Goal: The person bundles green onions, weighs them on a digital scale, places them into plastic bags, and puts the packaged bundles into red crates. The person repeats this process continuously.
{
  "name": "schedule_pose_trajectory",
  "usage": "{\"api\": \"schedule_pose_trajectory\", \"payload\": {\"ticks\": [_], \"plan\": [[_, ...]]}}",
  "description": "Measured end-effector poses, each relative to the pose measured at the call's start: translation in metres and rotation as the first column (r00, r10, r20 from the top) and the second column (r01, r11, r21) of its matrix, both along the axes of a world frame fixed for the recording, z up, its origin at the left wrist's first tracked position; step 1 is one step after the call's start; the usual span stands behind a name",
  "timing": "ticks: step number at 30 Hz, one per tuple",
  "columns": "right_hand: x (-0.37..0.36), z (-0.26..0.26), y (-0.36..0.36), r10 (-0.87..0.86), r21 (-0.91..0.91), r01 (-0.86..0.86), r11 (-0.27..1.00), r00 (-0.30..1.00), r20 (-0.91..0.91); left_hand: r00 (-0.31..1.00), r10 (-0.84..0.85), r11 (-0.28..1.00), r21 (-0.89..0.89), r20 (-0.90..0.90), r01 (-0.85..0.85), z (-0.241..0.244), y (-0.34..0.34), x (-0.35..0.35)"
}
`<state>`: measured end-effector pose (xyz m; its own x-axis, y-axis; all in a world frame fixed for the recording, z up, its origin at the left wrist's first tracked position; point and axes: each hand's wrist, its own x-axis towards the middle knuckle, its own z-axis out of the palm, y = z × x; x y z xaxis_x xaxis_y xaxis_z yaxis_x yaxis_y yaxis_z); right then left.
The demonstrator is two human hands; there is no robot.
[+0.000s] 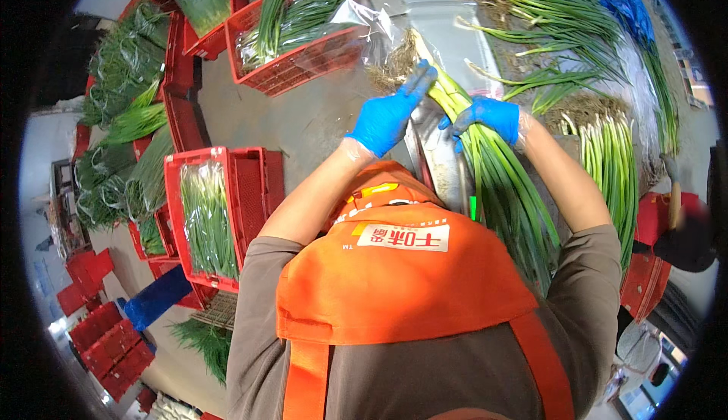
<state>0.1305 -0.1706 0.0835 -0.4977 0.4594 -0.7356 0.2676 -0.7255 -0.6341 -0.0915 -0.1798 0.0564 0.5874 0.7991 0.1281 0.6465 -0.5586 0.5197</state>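
Both hands wear blue gloves. A bunch of green onions (500,175) lies slantwise before me, its rooted white ends up and its green leaves hanging down beside the orange apron. My left hand (398,107) is at the white stalks near the roots, its fingertips against them; whether it grips them is hard to tell. Lower on the bunch, my right hand (486,118) wraps its fingers around the stalks. Clear plastic film (364,16) shows just beyond the roots, and a grey plastic sheet or bag stack (443,33) lies past the bunch.
Loose green onions (557,16) lie at the upper right, and a rooted bunch (608,153) stands right of my arm. Red plastic crates (296,59) with green onions are at the upper left. Another red crate (173,215) holds a bagged bunch. A person is partly visible at far right.
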Motion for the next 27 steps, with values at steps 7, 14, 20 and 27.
{"api": "schedule_pose_trajectory", "payload": {"ticks": [7,14,20,27], "plan": [[-0.11,-0.013,0.012,0.065,0.016,-0.063,0.998,0.975,-0.212,0.998,-0.059,0.935,0.35,-0.019,0.062,-0.018,0.023,-0.075],[-0.183,-0.058,0.015,-0.25,-0.456,-0.239,0.857,0.581,-0.775,0.96,0.062,0.815,0.569,-0.274,0.11,0.048,0.108,-0.211],[-0.276,-0.035,0.002,-0.096,-0.196,-0.058,0.979,0.715,-0.693,0.945,0.247,0.884,0.448,-0.213,-0.13,-0.011,0.145,-0.36],[-0.329,-0.032,-0.002,-0.091,-0.336,0.019,0.942,0.975,-0.2,0.873,0.478,0.855,-0.277,0.095,-0.438,-0.178,0.115,-0.397]]}}
